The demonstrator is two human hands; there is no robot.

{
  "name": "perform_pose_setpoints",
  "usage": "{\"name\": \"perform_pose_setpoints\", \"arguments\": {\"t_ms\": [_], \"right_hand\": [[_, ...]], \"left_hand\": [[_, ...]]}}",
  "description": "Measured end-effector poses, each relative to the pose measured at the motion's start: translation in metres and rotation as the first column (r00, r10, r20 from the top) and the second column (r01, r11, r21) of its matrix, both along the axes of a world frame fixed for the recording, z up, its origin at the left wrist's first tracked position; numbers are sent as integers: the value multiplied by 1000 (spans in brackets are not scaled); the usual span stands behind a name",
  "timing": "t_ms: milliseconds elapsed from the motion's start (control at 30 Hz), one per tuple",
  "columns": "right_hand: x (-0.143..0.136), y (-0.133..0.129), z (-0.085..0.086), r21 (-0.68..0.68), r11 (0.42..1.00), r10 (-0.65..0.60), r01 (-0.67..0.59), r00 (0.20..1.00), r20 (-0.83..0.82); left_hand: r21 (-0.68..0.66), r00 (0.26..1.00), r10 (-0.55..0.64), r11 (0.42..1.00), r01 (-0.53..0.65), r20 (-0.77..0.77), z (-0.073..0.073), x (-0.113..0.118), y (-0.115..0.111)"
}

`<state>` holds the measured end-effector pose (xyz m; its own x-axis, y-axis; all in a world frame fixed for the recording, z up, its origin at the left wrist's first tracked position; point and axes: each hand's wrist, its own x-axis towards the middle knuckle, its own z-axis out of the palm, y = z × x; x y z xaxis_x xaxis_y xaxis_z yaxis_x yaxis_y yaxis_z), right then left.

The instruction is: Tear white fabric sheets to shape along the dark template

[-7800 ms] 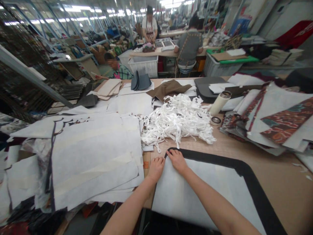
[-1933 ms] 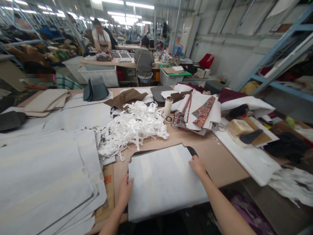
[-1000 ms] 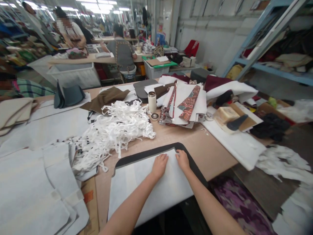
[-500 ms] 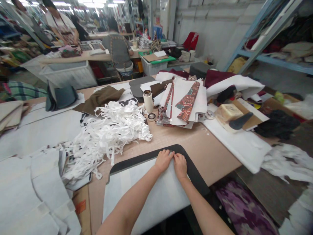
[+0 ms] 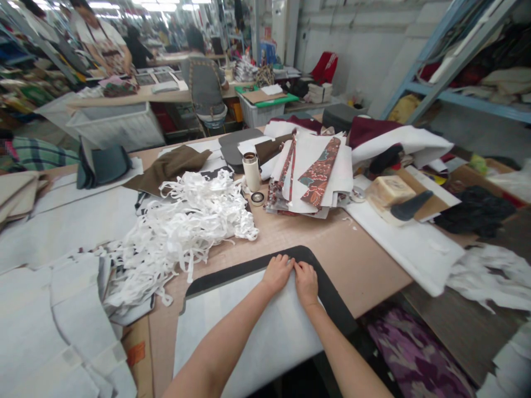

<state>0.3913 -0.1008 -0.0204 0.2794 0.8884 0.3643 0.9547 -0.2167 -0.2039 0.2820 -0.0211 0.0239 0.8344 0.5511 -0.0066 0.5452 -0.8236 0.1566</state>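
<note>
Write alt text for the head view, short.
Left hand and right hand press side by side on a white sheet at the corner of its black border, on a worktable beside tangled white strips.

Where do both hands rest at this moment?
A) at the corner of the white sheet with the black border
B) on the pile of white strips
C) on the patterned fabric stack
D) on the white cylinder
A: the left hand and right hand press side by side on the far corner of the white sheet, just inside its black border.
</note>
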Motion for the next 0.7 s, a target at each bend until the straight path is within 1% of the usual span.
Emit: {"name": "perform_pose_setpoints", "arguments": {"t_ms": [300, 400, 467, 567, 633, 700], "right_hand": [[-1, 1, 4, -8, 999, 44, -44, 998, 52], [4, 0, 6, -36, 996, 78, -76, 995, 54], [13, -5, 6, -38, 994, 105, -103, 994, 34], [29, -16, 3, 19, 990, 140, -139, 990, -9], [37, -24, 1, 42, 985, 170, -169, 985, -8], [42, -29, 0, 29, 980, 198, -199, 980, 18]], "left_hand": [[12, 999, 16, 1000, -16, -32, 1, 2, 0], [29, 998, 7, 1000, -6, -56, 3, 5, 0], [62, 998, -19, 998, 23, -62, 5, 6, 1], [96, 992, -116, 988, 121, -50, 7, 6, 2], [80, 984, -176, 981, 178, -40, 8, 5, 4], [48, 980, -194, 980, 195, -33, 9, 4, 7]]}}
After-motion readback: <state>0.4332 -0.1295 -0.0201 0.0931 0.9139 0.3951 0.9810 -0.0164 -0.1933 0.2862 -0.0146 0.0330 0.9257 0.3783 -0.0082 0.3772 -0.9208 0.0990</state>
